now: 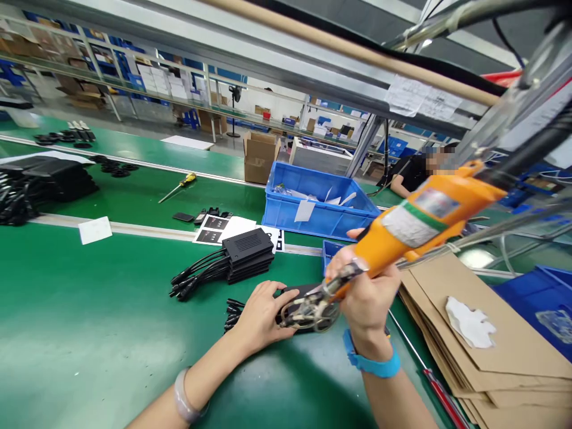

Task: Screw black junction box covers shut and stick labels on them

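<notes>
While the left hand (261,313) presses flat on a black module (300,293) lying on the green belt (89,322), the right hand (369,292) is closed around an orange electric screwdriver (420,223), whose tip comes down on that module. In the head view this module is at about 6 o'clock, low in the middle. At 10 o'clock from it a stack of black modules (248,253) with cables waits; whether those are already screwed I cannot tell, so the work seems somewhere in the middle. At 12 o'clock a blue bin (319,205) holds white papers and small bags. At 3 o'clock flat cardboard sheets (487,333) carry a white rag (469,322). A yellow hand screwdriver (181,186) lies far at 10 o'clock.
</notes>
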Action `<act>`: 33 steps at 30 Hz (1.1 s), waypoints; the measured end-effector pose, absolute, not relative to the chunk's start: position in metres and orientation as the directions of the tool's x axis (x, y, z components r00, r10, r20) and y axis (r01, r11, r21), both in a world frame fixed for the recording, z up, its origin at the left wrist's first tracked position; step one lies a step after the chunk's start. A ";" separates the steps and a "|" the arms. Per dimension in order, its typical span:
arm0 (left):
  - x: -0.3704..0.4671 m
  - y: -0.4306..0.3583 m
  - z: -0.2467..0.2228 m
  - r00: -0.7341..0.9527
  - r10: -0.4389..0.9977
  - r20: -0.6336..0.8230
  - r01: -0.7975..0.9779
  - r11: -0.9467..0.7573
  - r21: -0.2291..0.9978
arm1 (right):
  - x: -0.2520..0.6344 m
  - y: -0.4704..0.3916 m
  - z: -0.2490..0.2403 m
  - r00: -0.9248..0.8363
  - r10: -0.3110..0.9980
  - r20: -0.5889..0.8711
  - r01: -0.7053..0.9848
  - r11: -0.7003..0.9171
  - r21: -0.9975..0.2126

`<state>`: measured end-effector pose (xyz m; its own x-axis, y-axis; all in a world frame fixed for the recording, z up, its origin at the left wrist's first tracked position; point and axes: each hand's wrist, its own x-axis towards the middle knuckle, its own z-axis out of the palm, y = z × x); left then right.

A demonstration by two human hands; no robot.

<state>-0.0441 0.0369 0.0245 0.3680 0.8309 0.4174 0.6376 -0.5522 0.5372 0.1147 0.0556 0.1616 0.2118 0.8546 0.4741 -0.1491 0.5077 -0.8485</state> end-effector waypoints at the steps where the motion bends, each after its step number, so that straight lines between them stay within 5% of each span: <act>1: -0.049 0.038 0.032 0.368 0.819 0.440 0.636 -0.567 0.524 | 0.123 0.059 0.169 0.203 0.861 0.467 -0.212 0.504 -0.837; 7: -0.105 0.069 0.058 0.027 0.788 0.615 0.823 -0.367 0.434 | 0.172 0.075 0.219 0.188 0.865 0.465 -0.317 0.501 -0.805; 11: -0.144 0.090 0.056 -0.088 0.824 0.560 0.879 -0.201 0.433 | 0.183 0.081 0.221 0.151 0.866 0.476 -0.263 0.500 -0.825; 15: -0.141 0.088 0.056 -0.019 0.826 0.564 0.932 -0.189 0.309 | 0.186 0.089 0.216 0.093 0.916 0.391 -0.200 0.402 -0.894; 18: -0.109 0.071 0.054 0.124 0.761 0.637 0.905 -0.350 0.242 | 0.188 0.096 0.217 -0.027 0.936 0.350 -0.196 0.338 -0.920; 21: -0.073 0.051 0.045 0.385 0.780 0.494 0.768 -0.567 0.296 | 0.186 0.102 0.215 -0.081 0.933 0.351 -0.193 0.331 -0.924; 24: -0.050 0.037 0.034 0.535 0.807 0.249 0.704 -0.589 0.397 | 0.180 0.103 0.204 -0.005 0.940 0.342 -0.169 0.336 -0.927; 27: -0.043 0.033 0.031 0.542 0.832 0.114 0.719 -0.530 0.449 | 0.174 0.100 0.188 0.060 0.942 0.331 -0.151 0.337 -0.929; 33: -0.041 0.034 0.034 0.508 0.858 0.074 0.716 -0.469 0.517 | 0.170 0.094 0.167 0.087 0.942 0.326 -0.164 0.336 -0.928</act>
